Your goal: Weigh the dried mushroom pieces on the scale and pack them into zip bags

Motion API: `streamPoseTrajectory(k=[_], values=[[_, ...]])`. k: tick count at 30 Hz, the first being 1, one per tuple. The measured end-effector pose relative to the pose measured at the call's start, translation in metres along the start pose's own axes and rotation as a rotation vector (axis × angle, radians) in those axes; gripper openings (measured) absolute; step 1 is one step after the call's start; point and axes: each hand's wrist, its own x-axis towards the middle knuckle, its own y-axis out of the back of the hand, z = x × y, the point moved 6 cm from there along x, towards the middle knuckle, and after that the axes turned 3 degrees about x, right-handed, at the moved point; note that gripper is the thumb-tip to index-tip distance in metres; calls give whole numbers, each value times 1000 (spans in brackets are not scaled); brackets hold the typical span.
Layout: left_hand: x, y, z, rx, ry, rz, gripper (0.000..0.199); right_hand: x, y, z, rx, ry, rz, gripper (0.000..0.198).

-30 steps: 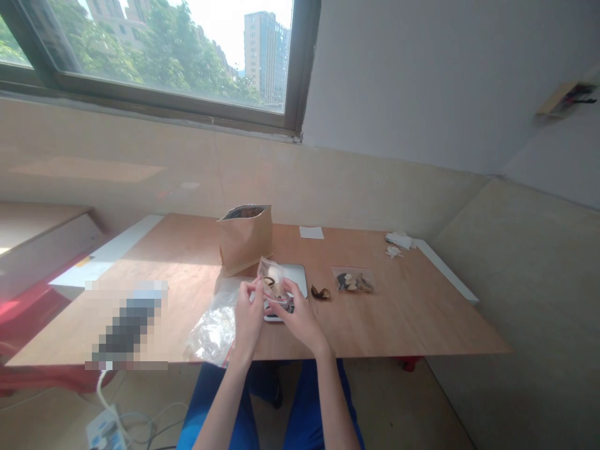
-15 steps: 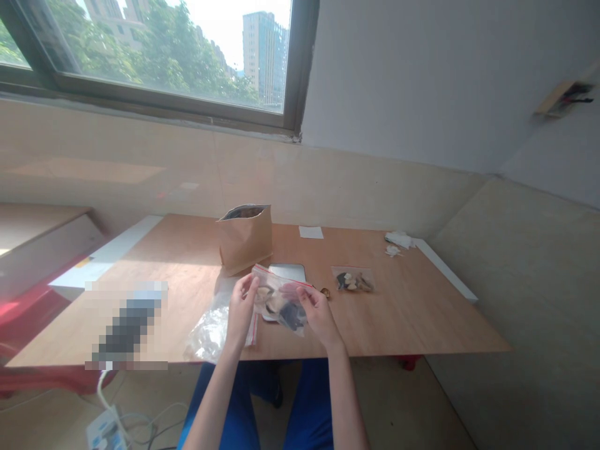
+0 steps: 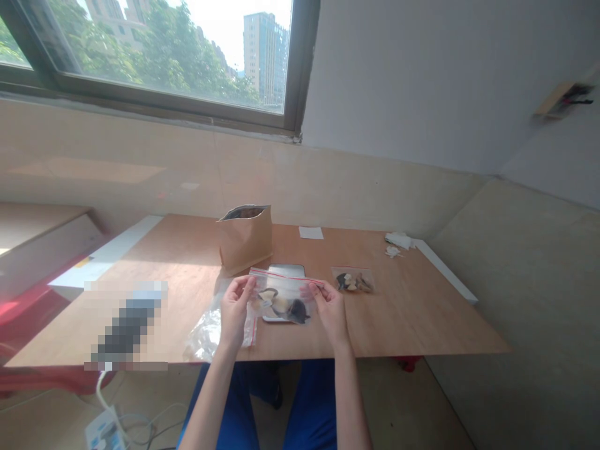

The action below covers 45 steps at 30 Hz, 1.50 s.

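A clear zip bag [image 3: 282, 304] with a red seal line is stretched between my two hands, dark and pale dried pieces lying in its bottom. My left hand [image 3: 237, 306] pinches its upper left corner. Fingers of my right hand [image 3: 329, 307] are closed on the upper right corner. Partly hidden beneath the bag is a flat silver-white device [image 3: 288, 271], perhaps a scale. To the right lies another filled zip bag [image 3: 355, 280]. Crumpled clear plastic bags [image 3: 206, 331] rest by my left forearm.
An open brown paper bag [image 3: 246, 240] stands behind my hands on the wooden table [image 3: 412, 319]. White paper [image 3: 311, 232] lies near the wall, with white scraps [image 3: 398, 240] at the back right. A blurred dark object [image 3: 129, 328] with a white cable sits at the left.
The zip bag has been turned more level and pulled wider, its seal edge now nearly straight. My right hand has moved slightly right and up, and my left hand slightly left.
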Motion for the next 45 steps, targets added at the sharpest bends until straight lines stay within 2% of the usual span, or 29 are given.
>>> streamPoseTrajectory(k=[4, 16, 26, 32, 35, 39, 43, 45], values=[[-1, -2, 6, 60, -14, -14, 37, 0, 6, 2, 52, -22, 124, 33], [-3, -3, 11, 81, -24, 19, 35, -3, 9, -7, -48, 47, 122, 41], [-10, -9, 22, 88, -83, 82, 30, -8, 10, -11, -102, 119, 273, 35], [-13, -16, 15, -63, -49, 137, 29, -11, 4, -14, -33, 136, 346, 36], [-13, -19, 10, -197, -26, 167, 29, -9, -3, -12, 31, 154, 310, 31], [-11, -22, 8, -251, -26, 101, 27, -7, -6, -7, 62, 144, 266, 30], [-11, -24, 9, -91, -34, -46, 25, -6, 0, -3, 61, 122, 294, 31], [-12, -23, 10, -31, -42, -64, 25, -6, 3, -1, 64, 101, 308, 32]])
